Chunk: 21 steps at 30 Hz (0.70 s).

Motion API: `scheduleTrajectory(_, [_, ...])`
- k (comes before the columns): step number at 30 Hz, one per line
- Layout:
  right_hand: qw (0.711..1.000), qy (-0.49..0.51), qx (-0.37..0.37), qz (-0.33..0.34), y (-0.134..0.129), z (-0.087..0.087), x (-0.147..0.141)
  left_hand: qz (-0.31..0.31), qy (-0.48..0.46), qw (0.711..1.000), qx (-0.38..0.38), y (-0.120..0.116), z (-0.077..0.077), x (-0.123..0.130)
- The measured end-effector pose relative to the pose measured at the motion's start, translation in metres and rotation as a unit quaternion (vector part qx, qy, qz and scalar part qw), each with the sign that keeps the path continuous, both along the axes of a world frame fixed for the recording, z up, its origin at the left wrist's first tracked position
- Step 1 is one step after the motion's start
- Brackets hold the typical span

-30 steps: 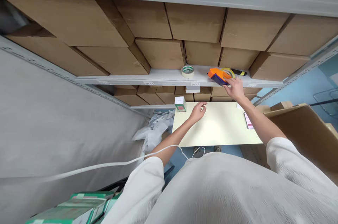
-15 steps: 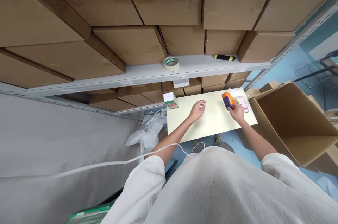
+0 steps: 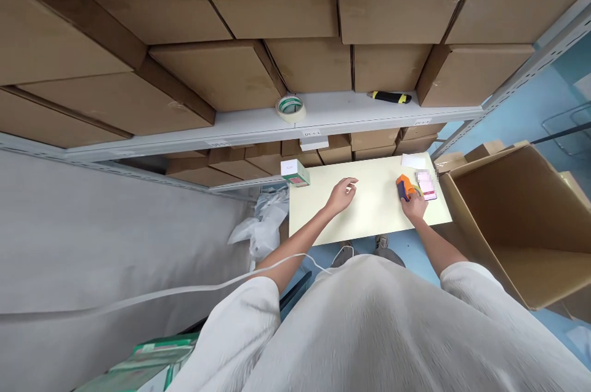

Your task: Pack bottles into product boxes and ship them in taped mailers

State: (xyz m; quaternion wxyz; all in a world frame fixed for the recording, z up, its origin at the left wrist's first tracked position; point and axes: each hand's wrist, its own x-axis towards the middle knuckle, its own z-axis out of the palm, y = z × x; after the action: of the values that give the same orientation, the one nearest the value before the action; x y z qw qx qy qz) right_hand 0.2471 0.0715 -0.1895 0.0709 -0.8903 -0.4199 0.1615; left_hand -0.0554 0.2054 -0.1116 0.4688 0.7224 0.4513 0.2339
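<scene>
My left hand [image 3: 341, 196] is over the left half of a pale yellow board [image 3: 372, 220], fingers curved and apart, holding nothing. A green and white box [image 3: 295, 173] sits at the board's left back corner. Near the right end, my right hand [image 3: 414, 206] has its fingers around an orange and purple tape dispenser [image 3: 404, 186]. Just beyond that hand lies a phone with a pink and white screen [image 3: 426, 184], partly blurred, and a white paper [image 3: 413, 160] is at the back edge.
Behind the board, a metal shelf [image 3: 341, 110] holds cardboard boxes [image 3: 305, 63], a tape roll [image 3: 290, 108] and a black and yellow cutter [image 3: 391, 97]. An open carton [image 3: 535, 213] stands to the right. A white cable [image 3: 184, 292] crosses at the left.
My right hand and the tape dispenser have moved slightly toward me, and the dispenser has turned. My left hand has barely moved. The camera view has shifted a little.
</scene>
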Motion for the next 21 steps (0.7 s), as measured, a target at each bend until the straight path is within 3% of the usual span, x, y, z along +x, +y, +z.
scheduleTrajectory(12, [0.999, 0.02, 0.015, -0.029, 0.002, -0.037, 0.006, -0.004, 0.015, 1.0, 0.003, -0.002, 0.003, 0.004])
scheduleTrajectory(21, [1.0, 0.022, 0.007, -0.009, -0.003, -0.035, 0.01, -0.02, 0.012, 1.0, 0.007, -0.004, 0.002, -0.001])
